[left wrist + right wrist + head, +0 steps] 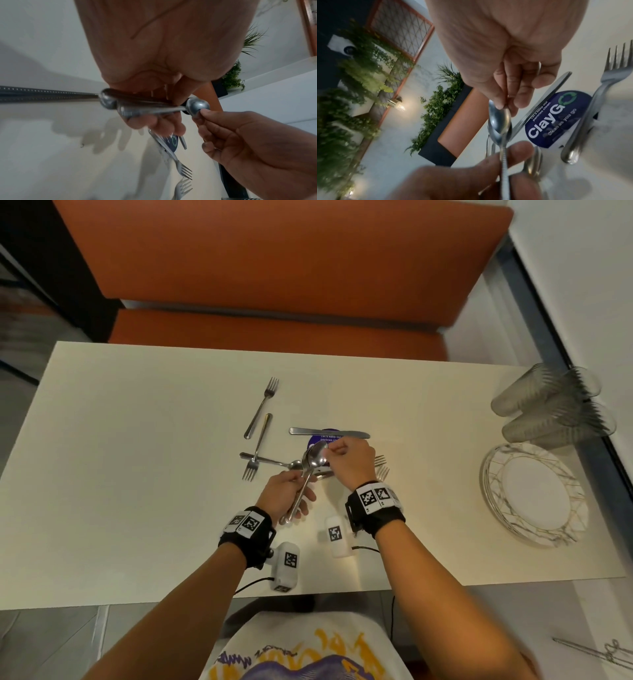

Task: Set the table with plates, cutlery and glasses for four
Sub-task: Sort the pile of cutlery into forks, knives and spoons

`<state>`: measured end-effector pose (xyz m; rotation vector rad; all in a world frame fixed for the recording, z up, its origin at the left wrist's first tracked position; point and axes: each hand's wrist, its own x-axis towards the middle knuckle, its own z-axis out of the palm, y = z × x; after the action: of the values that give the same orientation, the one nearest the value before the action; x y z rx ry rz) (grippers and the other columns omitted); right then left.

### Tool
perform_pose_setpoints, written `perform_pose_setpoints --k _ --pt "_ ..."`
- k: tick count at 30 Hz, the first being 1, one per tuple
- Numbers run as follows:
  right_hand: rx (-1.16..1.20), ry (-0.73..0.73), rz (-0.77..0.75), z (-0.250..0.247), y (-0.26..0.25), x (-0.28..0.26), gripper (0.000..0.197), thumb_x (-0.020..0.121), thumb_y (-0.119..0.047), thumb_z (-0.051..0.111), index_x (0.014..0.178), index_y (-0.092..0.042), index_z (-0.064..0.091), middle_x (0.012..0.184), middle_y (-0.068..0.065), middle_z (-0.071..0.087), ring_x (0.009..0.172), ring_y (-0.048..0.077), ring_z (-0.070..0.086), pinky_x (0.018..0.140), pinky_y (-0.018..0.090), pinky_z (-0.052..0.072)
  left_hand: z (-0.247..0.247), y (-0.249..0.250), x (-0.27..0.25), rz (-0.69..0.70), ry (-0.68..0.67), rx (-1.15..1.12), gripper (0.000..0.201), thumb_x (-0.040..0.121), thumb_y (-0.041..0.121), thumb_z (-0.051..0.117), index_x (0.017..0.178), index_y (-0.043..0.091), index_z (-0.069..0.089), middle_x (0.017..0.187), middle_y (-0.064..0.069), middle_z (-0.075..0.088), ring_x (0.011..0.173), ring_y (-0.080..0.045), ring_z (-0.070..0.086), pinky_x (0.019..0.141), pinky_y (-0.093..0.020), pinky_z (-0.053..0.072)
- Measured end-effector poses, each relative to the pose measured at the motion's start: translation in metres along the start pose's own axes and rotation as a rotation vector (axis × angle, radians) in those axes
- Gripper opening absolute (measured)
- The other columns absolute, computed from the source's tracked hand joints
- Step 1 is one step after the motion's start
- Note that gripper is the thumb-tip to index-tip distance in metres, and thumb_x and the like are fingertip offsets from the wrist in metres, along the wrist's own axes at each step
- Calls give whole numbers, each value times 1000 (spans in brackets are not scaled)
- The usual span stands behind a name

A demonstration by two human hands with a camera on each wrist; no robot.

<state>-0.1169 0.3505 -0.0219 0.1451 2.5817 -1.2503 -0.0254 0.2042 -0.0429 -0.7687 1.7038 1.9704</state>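
My left hand (286, 496) grips the handles of a bunch of steel spoons (311, 465) above the middle of the white table (137, 474). My right hand (346, 462) pinches the bowl tip of the top spoon (499, 123). In the left wrist view the spoons (137, 106) lie across my left hand (154, 121), with the right hand (240, 139) at the bowl end. Loose cutlery lies flat on the table: two forks (262, 405) and a spoon (267, 462) to the left, a knife (329, 433) behind my hands, two forks (380, 467) partly hidden by my right hand.
A stack of plates (534, 494) with a marbled rim sits at the table's right end. Ribbed glasses (551, 405) stand in a cluster behind the plates. A round blue sticker (556, 119) is on the tabletop under the cutlery. An orange bench (274, 285) runs along the far side.
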Motion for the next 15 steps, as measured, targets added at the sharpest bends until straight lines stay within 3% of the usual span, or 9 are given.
perform_pose_setpoints --k 3,6,9,11,13,15 --pt "-16 -17 -14 10 -2 -3 1 85 -14 74 86 -15 74 77 -9 69 71 -1 62 67 8 44 -5 -4 0 -37 22 -27 32 103 18 44 108 5 73 69 -7 60 48 -18 42 46 -26 27" --pt "73 -89 -10 19 -3 -2 13 85 -12 75 97 -13 71 83 -2 72 76 13 70 71 26 59 -13 -6 -4 -55 54 -31 34 103 14 39 107 4 71 64 0 48 46 -11 32 42 -23 20" --pt "114 -249 -25 28 -7 1 20 87 -12 73 107 -15 71 85 4 77 75 19 76 67 31 60 -23 -5 -10 -59 82 -61 31 102 11 40 102 4 70 62 0 47 44 -11 32 39 -21 22" --pt "108 -301 -48 33 -13 2 15 87 -12 74 102 -14 73 84 6 78 74 20 76 66 29 59 -31 -5 -14 -56 80 -75 30 102 13 42 100 3 70 63 -3 52 45 -15 40 39 -21 29" --pt "126 -312 -53 38 -18 3 11 86 -11 75 96 -14 73 81 8 77 73 23 77 72 35 63 -40 -8 -16 -42 81 -53 30 100 16 44 97 2 70 65 -7 57 48 -20 46 42 -23 34" --pt "155 -328 -43 45 -22 3 9 87 -11 76 94 -14 72 80 10 77 73 25 76 75 40 64 -47 -11 -16 -23 105 -5 27 99 14 45 92 3 69 63 -7 55 45 -20 44 39 -21 30"
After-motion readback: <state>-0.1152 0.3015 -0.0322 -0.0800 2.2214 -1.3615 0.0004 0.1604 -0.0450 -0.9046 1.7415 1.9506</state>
